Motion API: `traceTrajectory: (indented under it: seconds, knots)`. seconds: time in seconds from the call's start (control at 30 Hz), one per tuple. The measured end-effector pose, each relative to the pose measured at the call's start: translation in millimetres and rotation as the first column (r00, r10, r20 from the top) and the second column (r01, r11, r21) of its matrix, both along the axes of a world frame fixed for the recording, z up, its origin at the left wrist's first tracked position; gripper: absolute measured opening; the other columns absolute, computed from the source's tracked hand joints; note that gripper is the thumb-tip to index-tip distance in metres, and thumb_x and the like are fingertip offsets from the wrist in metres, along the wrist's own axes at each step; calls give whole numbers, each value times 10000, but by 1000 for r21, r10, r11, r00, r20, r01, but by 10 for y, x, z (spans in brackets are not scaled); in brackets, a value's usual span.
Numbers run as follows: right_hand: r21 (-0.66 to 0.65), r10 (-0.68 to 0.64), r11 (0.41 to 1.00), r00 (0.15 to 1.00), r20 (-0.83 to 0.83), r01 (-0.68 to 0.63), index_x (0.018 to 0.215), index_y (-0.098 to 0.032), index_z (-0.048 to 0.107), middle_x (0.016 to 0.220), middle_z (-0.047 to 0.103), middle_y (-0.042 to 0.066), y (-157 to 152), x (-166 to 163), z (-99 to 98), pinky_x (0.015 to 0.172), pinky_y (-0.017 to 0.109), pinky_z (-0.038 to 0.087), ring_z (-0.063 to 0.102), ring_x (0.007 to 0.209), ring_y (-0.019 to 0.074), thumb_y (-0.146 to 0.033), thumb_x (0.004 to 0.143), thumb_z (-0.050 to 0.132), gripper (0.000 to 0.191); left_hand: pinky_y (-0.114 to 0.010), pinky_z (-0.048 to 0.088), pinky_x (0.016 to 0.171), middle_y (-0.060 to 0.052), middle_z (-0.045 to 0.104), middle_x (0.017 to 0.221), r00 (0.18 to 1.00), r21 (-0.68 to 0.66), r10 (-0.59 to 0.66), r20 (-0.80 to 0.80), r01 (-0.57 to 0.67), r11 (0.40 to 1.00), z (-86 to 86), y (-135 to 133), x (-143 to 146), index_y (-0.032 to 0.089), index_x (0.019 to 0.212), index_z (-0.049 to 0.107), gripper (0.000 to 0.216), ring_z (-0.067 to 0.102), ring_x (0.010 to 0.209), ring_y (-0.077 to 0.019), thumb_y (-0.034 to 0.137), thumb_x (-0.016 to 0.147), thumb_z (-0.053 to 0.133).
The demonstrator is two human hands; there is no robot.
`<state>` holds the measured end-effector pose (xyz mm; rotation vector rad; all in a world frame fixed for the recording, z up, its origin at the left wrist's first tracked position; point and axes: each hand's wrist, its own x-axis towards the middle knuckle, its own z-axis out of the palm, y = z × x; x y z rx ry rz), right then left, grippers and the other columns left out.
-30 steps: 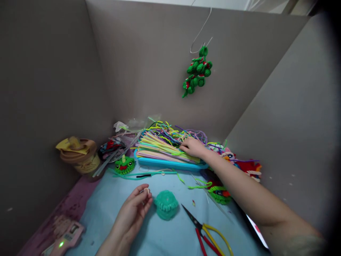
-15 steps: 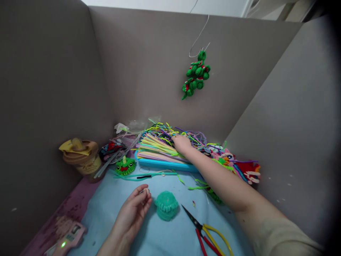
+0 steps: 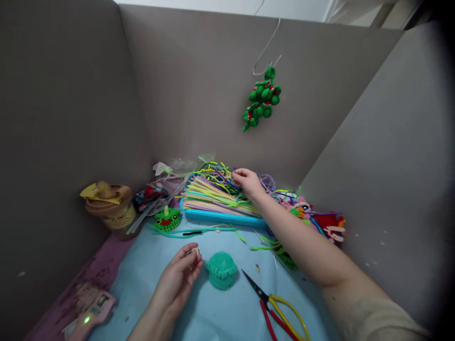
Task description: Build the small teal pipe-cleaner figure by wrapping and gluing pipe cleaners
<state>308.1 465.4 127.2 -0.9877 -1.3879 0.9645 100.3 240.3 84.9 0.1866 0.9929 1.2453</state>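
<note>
My right hand (image 3: 247, 182) reaches far forward over the blue tray (image 3: 220, 217) of coloured pipe cleaners (image 3: 213, 192). Its fingers are pinched among the tangled strands at the back of the pile. My left hand (image 3: 177, 279) rests on the light-blue mat, thumb and forefinger pinched on a small pale bit. Just right of it sits a round teal pipe-cleaner piece (image 3: 221, 270). Scissors (image 3: 275, 310) with red and yellow handles lie to the right of that piece.
A tan lidded cup (image 3: 108, 206) stands at the left. A green frog-like figure (image 3: 167, 219) sits before the tray. Finished colourful figures (image 3: 316, 218) lie at the right. A green ornament (image 3: 263, 97) hangs on the grey partition. A pink device with a green light (image 3: 90, 315) lies bottom left.
My right hand has moved from the straight strands in the tray back and left to the tangled strands behind them. My left hand has barely shifted.
</note>
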Motion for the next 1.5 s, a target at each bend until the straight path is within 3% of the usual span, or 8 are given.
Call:
traceTrajectory:
  seconds: [0.13, 0.6, 0.77, 0.93, 1.1, 1.23, 1.33, 1.5]
  knots:
    - [-27, 25, 999, 969, -247, -33, 727, -188, 550, 659, 570, -32, 1, 82, 66, 595, 237, 490, 546, 575, 96, -376, 580, 726, 297, -180, 536, 587, -42, 587, 707, 1000, -3, 4, 6, -4, 1000, 6, -2, 1, 106, 887, 567, 157, 606, 594, -86, 0, 785, 513]
    - [286, -85, 947, 973, -216, 146, 850, -209, 571, 890, 635, 24, 56, 255, 327, 844, 335, 478, 617, 866, 153, -321, 713, 608, 180, -170, 532, 574, -35, 586, 691, 1000, 1, 2, -3, -2, 1000, 15, -2, 0, 112, 901, 553, 170, 602, 589, -81, 0, 778, 519]
    - [382, -232, 915, 944, 235, 130, 918, -165, 632, 949, 656, 67, 3, 276, 318, 830, 327, 465, 601, 905, 176, -282, 768, 532, 215, -174, 532, 581, -35, 582, 687, 1000, -1, 6, -1, -6, 1000, 19, -8, 4, 106, 891, 552, 160, 602, 586, -81, -4, 787, 503]
    - [121, -58, 986, 447, 893, -114, 893, -196, 698, 947, 688, 40, -97, 319, 241, 850, 296, 441, 611, 893, 179, -92, 721, 491, 288, -173, 533, 579, -33, 581, 704, 1000, 1, 20, -3, -20, 1000, 45, -14, 2, 105, 893, 561, 167, 602, 590, -79, -8, 784, 504]
    - [306, -164, 923, 481, 861, -232, 961, -173, 683, 1013, 671, 58, -447, 226, 251, 873, 271, 414, 587, 960, 171, -51, 739, 413, 370, -179, 534, 573, -32, 582, 692, 1000, -1, 4, -3, -4, 1000, 56, -18, 16, 106, 888, 565, 164, 602, 585, -83, -4, 782, 507]
    - [-29, 155, 909, 274, 949, -416, 875, -187, 697, 880, 700, 27, -725, -25, 116, 751, 226, 435, 615, 821, 163, -30, 679, 442, 359, -176, 534, 578, -31, 585, 686, 1000, 20, -20, 16, 20, 1000, 37, -29, 21, 109, 887, 568, 163, 603, 591, -85, 1, 775, 519]
    - [-109, 178, 950, 220, 959, -291, 919, -173, 682, 945, 694, 53, -681, -119, 6, 740, 226, 432, 614, 850, 181, -33, 696, 437, 359, -173, 533, 584, -31, 584, 678, 1000, 37, -20, 24, 19, 999, 18, -34, 8, 108, 885, 566, 159, 603, 594, -83, 2, 777, 518]
    - [13, 10, 998, 388, 921, -57, 1089, -172, 603, 1147, 622, 65, -243, 44, -15, 861, 250, 412, 558, 1039, 191, -20, 703, 411, 456, -174, 534, 585, -32, 587, 681, 999, 35, -12, 34, 11, 999, 25, -34, -10, 109, 889, 562, 160, 603, 591, -81, 2, 780, 514]
